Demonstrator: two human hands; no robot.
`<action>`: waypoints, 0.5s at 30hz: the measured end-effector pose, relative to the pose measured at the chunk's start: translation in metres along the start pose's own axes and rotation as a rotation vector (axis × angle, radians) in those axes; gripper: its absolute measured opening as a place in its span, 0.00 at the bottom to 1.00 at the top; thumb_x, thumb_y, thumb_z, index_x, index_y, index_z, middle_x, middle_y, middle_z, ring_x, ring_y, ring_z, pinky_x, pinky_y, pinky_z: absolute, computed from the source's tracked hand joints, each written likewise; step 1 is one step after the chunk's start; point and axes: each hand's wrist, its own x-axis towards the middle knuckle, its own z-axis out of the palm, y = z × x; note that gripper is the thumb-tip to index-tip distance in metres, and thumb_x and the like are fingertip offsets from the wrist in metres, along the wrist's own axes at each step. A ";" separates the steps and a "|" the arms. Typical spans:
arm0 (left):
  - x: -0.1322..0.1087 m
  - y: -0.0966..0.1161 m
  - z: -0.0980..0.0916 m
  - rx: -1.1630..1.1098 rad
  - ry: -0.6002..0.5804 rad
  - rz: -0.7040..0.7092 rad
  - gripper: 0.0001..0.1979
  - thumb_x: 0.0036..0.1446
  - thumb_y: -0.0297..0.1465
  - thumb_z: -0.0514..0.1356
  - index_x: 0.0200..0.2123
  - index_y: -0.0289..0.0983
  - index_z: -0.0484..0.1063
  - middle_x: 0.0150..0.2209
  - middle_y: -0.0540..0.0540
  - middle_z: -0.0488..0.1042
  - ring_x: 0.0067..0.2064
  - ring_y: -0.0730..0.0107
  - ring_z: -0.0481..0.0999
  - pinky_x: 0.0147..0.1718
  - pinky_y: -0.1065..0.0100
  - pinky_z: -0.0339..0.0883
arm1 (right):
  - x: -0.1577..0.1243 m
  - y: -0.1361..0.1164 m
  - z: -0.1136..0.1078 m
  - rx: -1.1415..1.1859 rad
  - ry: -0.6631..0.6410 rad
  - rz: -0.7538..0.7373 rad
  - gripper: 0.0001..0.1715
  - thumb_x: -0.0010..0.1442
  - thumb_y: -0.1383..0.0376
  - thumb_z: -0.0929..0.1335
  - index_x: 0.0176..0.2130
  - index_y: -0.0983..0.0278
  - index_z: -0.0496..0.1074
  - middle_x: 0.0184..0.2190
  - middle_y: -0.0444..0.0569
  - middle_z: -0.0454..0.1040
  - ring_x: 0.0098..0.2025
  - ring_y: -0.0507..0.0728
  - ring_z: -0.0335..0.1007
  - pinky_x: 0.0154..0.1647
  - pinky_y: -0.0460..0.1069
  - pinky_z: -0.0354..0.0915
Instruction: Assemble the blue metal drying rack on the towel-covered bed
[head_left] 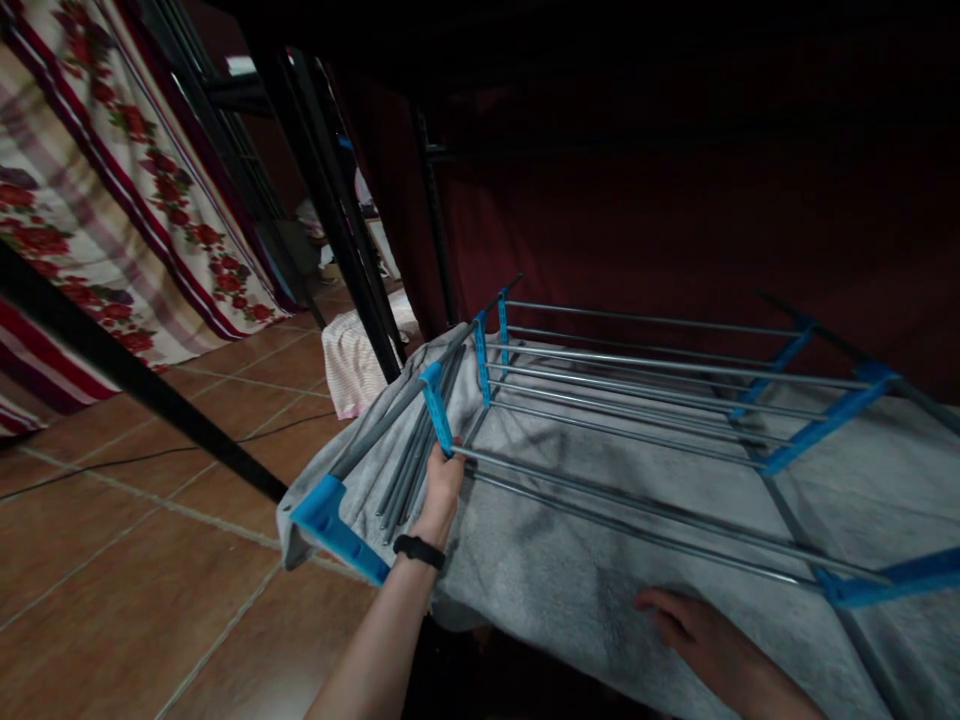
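Blue brackets (439, 411) number seven, left hand (444, 478) gripping one.

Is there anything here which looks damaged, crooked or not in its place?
Nothing looks clearly damaged. Only the loose metal rods stand out: bunched on the grey cloth beside the left hand, unlike those fitted into blue brackets.

There's a flowered curtain (150, 190) falling to the tiled floor (247, 560), black cable (112, 461) snaking across it, striped cloth (354, 365) off the far-left corner of the grey blanket (555, 575), dark red fabric (637, 240) behind!
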 end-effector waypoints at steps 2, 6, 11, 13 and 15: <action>0.000 0.000 0.001 -0.003 0.009 0.007 0.11 0.40 0.28 0.62 0.32 0.36 0.72 0.29 0.48 0.73 0.34 0.67 0.72 0.39 0.65 0.65 | 0.002 0.000 0.001 -0.010 -0.006 0.000 0.24 0.59 0.62 0.58 0.46 0.60 0.77 0.47 0.50 0.78 0.51 0.60 0.73 0.56 0.55 0.65; 0.001 -0.003 0.003 -0.008 0.022 0.017 0.10 0.41 0.27 0.60 0.32 0.36 0.72 0.31 0.48 0.73 0.34 0.69 0.71 0.39 0.66 0.64 | 0.005 0.000 -0.003 -0.030 -0.051 0.005 0.25 0.60 0.61 0.57 0.46 0.60 0.77 0.49 0.50 0.78 0.53 0.60 0.73 0.56 0.54 0.65; 0.004 -0.006 0.004 -0.015 0.026 0.023 0.10 0.40 0.26 0.59 0.31 0.37 0.72 0.30 0.47 0.73 0.33 0.68 0.70 0.38 0.66 0.64 | 0.008 -0.001 -0.007 -0.037 -0.074 0.008 0.25 0.61 0.58 0.57 0.50 0.59 0.75 0.51 0.49 0.76 0.55 0.59 0.71 0.58 0.52 0.63; 0.005 -0.006 0.005 -0.019 0.022 0.024 0.10 0.39 0.26 0.59 0.30 0.37 0.71 0.30 0.47 0.73 0.33 0.68 0.70 0.38 0.66 0.64 | 0.008 -0.002 -0.007 -0.026 -0.076 0.013 0.25 0.62 0.58 0.57 0.49 0.59 0.76 0.50 0.49 0.77 0.54 0.59 0.72 0.57 0.53 0.64; 0.005 -0.007 0.005 -0.022 0.018 0.024 0.10 0.39 0.26 0.58 0.30 0.37 0.71 0.30 0.47 0.73 0.33 0.68 0.70 0.38 0.66 0.64 | 0.008 -0.002 -0.006 -0.012 -0.091 0.010 0.24 0.62 0.58 0.57 0.47 0.58 0.76 0.49 0.50 0.77 0.52 0.60 0.73 0.56 0.53 0.65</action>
